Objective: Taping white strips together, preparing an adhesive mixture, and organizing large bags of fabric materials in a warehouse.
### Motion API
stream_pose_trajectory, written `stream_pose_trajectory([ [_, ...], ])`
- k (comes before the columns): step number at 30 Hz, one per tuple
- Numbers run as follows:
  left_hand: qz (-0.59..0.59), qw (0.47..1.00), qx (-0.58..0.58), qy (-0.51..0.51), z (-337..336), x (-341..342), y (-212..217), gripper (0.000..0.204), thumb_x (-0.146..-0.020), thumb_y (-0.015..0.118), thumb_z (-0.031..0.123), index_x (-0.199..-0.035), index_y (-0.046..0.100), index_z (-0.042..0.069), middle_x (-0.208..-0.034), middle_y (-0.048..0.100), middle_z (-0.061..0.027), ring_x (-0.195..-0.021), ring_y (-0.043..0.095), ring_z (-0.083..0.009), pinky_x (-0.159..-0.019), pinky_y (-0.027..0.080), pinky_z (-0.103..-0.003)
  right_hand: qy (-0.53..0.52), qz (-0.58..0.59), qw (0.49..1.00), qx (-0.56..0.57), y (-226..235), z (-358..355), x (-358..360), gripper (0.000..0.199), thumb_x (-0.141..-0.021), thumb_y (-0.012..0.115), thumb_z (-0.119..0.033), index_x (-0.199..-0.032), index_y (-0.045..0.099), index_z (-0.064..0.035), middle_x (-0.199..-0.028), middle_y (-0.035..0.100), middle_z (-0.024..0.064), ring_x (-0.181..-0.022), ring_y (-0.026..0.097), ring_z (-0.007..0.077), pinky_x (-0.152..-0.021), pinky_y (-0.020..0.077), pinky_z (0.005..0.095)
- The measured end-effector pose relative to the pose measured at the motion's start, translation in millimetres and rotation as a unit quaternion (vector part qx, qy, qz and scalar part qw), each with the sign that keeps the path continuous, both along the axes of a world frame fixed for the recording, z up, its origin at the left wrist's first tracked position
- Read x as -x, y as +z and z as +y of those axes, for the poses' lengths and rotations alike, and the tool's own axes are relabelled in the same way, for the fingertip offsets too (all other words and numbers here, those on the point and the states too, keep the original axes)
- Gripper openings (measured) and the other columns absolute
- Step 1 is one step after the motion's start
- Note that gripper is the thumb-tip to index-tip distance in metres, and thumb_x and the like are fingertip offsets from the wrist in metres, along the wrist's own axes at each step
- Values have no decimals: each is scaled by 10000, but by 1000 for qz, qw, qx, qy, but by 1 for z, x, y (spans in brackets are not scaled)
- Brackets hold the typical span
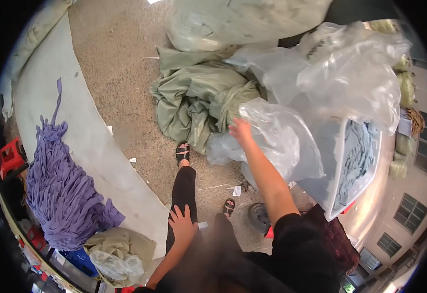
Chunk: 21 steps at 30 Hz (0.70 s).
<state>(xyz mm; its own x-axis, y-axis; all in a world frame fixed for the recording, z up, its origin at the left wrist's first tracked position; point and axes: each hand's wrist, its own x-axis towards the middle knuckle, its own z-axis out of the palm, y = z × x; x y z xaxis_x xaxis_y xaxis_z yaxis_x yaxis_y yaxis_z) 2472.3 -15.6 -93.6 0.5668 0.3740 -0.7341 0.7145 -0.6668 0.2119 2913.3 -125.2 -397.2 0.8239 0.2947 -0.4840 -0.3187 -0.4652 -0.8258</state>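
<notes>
My left hand (183, 223) rests on my dark trouser leg with its fingers spread, holding nothing. My right arm reaches forward, and my right hand (241, 130) is over the near edge of a crumpled clear plastic bag (277, 134), beside a heap of green sack cloth (198, 95). Its fingers look apart and partly stretched; no firm grip on the plastic shows. More clear plastic sheeting (350, 73) lies bunched at the far right, over a white bin (338, 168) that holds folded grey-blue cloth (357, 161).
A pile of purple fabric strips (64, 190) lies on a pale sheet (89, 132) at the left. Near it are a beige sack (120, 256) and a red plastic stool (12, 157). A large filled translucent bag (242, 22) stands ahead. A dark round object (259, 217) is by my right foot.
</notes>
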Motion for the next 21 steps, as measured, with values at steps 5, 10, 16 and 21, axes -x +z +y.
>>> stream_pose_trajectory([
  [5,-130,988,26,76,45,-5,1,740,-686,735,274,-1325,393,126,-1368,305,-256,-1251,330,-427,-960,363,-517,-35,-1,996,-78,-38,105,-10,528,-784,720,-256,-1183,421,-81,-996,568,77,-788,577,205,-621,494,334],
  [10,-103,983,1,151,41,8,15,661,-735,712,291,-1293,420,87,-1311,391,-259,-1178,411,-420,-917,387,-497,-69,253,948,-182,141,227,45,196,-841,649,-202,-779,523,-66,-647,534,27,-480,474,115,-491,480,269],
  [16,-366,796,143,460,37,-28,7,770,-765,726,245,-1365,313,-5,-1344,423,-193,-1259,383,-303,-1046,307,-380,302,97,946,-62,381,200,253,227,-820,657,-207,-888,597,1,-695,594,92,-652,513,118,-629,449,308],
  [21,-460,798,2,388,61,-32,71,584,-852,613,275,-1339,373,60,-1340,439,-108,-1234,408,-239,-1029,322,-366,416,-107,875,-221,496,123,318,352,-752,646,-319,-745,573,25,-730,587,222,-740,579,401,-677,461,428],
])
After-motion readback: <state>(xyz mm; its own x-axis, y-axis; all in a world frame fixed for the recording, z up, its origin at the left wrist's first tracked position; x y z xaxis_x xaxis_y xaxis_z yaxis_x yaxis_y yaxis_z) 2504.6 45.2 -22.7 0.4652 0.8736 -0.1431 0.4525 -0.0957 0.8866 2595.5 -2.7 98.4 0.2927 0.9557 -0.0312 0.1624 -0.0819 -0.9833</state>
